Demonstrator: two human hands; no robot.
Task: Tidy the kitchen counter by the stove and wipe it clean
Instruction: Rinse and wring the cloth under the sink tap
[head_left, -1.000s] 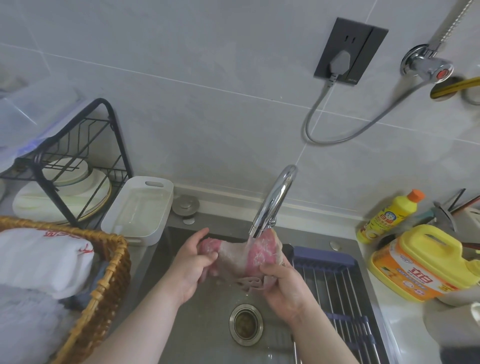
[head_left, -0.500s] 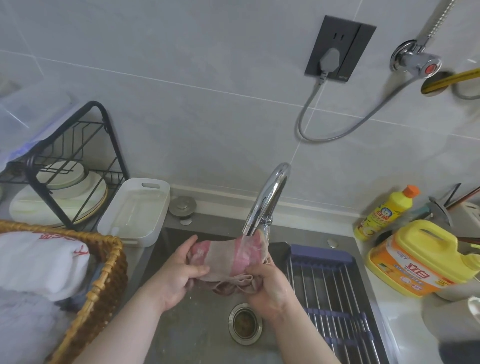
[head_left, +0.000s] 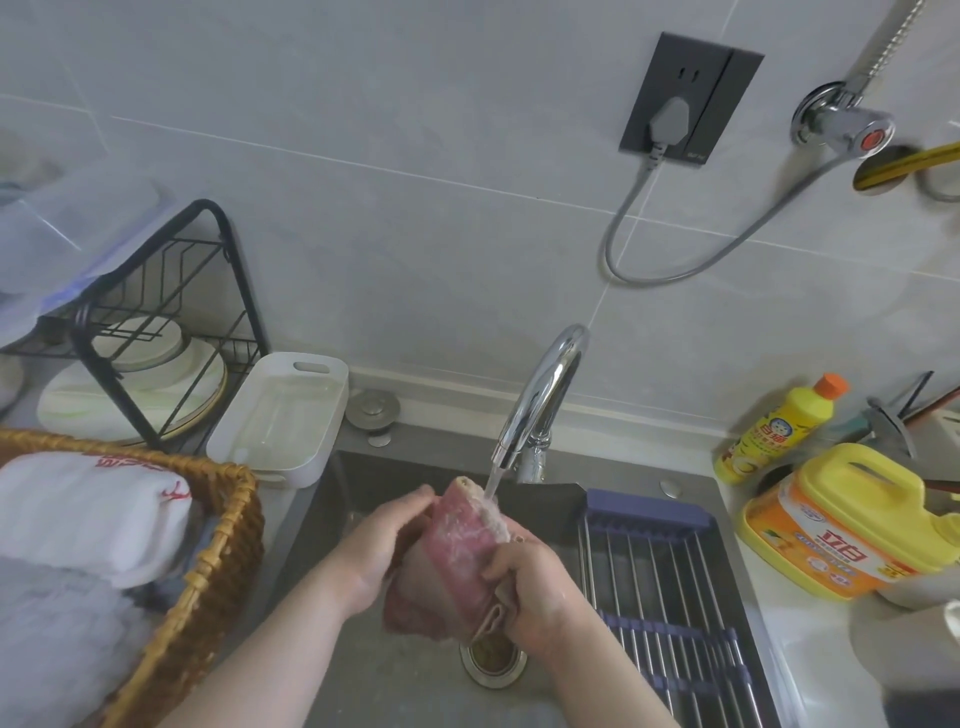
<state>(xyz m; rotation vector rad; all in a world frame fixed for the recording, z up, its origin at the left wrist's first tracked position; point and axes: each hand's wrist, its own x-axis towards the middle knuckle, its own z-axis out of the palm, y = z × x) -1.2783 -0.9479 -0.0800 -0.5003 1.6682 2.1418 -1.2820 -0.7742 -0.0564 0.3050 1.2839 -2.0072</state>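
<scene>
A wet pink and beige cloth (head_left: 457, 551) is held over the steel sink (head_left: 332, 525) under water running from the chrome faucet (head_left: 540, 400). My left hand (head_left: 379, 551) grips the cloth's left side. My right hand (head_left: 530, 587) grips its lower right part, fingers curled around it. The cloth stands bunched nearly upright, its top end in the stream. The sink drain (head_left: 493, 660) lies just below, partly hidden by the cloth.
A purple roll-up drying rack (head_left: 670, 587) spans the sink's right half. Yellow detergent jug (head_left: 841, 525) and yellow bottle (head_left: 774, 431) stand on the right. A white tub (head_left: 280, 415), black dish rack (head_left: 156, 332) with plates and a wicker basket (head_left: 208, 561) sit left.
The cloth was stretched sideways between both hands; now it is bunched and turned upright, with my left hand higher and my right hand lower. The view shifted slightly.
</scene>
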